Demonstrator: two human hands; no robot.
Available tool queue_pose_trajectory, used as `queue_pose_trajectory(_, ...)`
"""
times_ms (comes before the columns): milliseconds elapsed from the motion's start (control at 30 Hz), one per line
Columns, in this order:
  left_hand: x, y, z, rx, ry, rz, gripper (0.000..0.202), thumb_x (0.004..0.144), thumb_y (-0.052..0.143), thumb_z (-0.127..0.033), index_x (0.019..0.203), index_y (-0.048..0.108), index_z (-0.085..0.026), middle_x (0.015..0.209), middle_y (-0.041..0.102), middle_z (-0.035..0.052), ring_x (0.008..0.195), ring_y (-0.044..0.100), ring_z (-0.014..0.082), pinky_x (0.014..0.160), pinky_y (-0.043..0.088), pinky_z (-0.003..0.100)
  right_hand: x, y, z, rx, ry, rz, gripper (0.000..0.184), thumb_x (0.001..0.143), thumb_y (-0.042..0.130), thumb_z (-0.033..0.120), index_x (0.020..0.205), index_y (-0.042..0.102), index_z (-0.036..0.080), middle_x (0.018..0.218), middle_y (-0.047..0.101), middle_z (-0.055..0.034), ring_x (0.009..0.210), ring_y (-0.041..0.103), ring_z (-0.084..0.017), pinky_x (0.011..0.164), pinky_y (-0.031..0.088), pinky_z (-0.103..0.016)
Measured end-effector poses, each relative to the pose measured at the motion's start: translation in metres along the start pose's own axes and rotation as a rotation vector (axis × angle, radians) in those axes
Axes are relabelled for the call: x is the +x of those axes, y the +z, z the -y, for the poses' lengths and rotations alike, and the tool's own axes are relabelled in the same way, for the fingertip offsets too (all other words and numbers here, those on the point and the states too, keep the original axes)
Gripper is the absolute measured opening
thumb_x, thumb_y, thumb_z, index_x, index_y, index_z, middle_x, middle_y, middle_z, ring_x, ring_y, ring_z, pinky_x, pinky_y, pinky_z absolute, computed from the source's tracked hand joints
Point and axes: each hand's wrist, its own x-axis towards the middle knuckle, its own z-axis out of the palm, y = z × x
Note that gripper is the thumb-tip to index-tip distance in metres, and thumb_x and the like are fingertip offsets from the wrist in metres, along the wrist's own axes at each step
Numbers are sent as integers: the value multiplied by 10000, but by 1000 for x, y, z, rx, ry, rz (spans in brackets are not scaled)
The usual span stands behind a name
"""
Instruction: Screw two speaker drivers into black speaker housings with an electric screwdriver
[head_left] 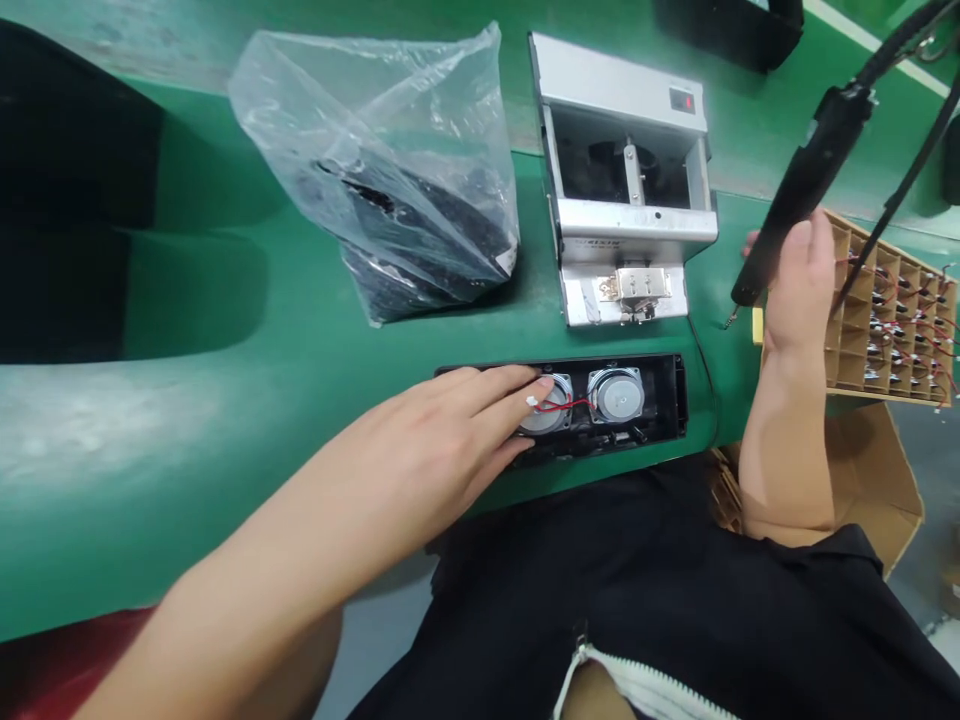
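Observation:
A long black speaker housing (660, 405) lies on the green bench, its inside facing up. Two round drivers sit in it: the right speaker (618, 397) shows fully, while the left speaker (546, 418) is partly covered. Red wires (559, 406) with a small white connector run between them. Across the housing's left end lies my left hand (450, 425), fingers stretched out, tips at the left speaker and connector. On the right, my right hand (801, 285) is closed round a black electric screwdriver (795, 190). Its bit points down at the bench, apart from the housing.
Behind the housing stands a silver screw feeder (637, 215) with a red display. Left of it lies a clear plastic bag (420, 180) with black parts inside. A cardboard divider tray (892, 320) of wired parts sits at right, above an open carton (874, 470). Black boxes (67, 200) stand far left.

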Motion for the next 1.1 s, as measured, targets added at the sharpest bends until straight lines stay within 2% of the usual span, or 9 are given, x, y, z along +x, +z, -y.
queue_pose_trajectory(100,-6,-5,8,-16,-39,56,544,1314,373,-430,1623,769,-222,1651,828,157,1368,860,423,1166,740,647,-3,13,7,190,148,-88,775,1104,474,969,1714,597,507,1183,858,-38,830,743,-196,855,752,-464)
queue_pose_trajectory(200,-14,-14,17,-33,-44,55,522,1300,410,-463,1616,776,-267,1658,833,118,1378,867,414,1169,742,630,-10,19,27,338,128,-147,732,1054,591,986,1569,670,471,851,680,59,638,602,-154,642,656,-362)
queue_pose_trajectory(300,-19,-23,13,-40,-74,-42,472,1284,481,-486,1600,791,-321,1588,872,71,1335,883,389,1130,738,579,-16,9,59,529,136,-163,599,1062,718,877,1460,693,430,827,658,85,587,637,-136,545,614,-306)
queue_pose_trajectory(467,4,-17,-29,42,-107,-305,286,1239,695,-294,1493,826,-269,1404,929,75,1180,880,309,1019,712,467,-18,-25,123,699,72,-229,495,1091,707,842,1319,764,407,804,662,74,465,566,-99,398,490,-247)
queue_pose_trajectory(567,29,0,-47,113,98,-266,235,1220,720,-216,1404,853,-160,1305,941,121,1064,878,291,923,712,438,-15,-40,156,714,70,-207,560,1154,539,819,1257,877,384,782,641,30,496,596,-115,412,525,-261)
queue_pose_trajectory(633,42,9,-49,169,132,-207,241,1213,715,-214,1383,861,-128,1310,934,151,1036,874,313,848,698,456,-12,-46,170,715,52,-175,489,1120,645,755,1257,942,391,798,662,10,533,629,-138,413,567,-298)
queue_pose_trajectory(800,48,14,-43,187,90,-93,268,1189,726,-238,1410,854,-159,1337,918,156,1001,854,337,774,648,477,-14,-52,175,887,67,-186,306,875,1000,676,1130,970,509,604,589,85,349,450,-127,252,402,-304)
queue_pose_trajectory(933,45,11,-45,177,11,-44,276,1208,683,-250,1416,862,-220,1364,909,133,972,839,318,785,622,464,-27,-53,164,916,194,108,460,853,1044,748,1261,915,582,652,700,95,357,537,-166,335,518,-344)
queue_pose_trajectory(1100,47,7,-56,145,-94,28,358,1234,650,-283,1533,846,-255,1375,900,137,1013,846,334,796,613,461,-38,-52,151,887,174,183,399,987,886,816,1299,894,568,701,709,72,422,598,-190,391,573,-360)
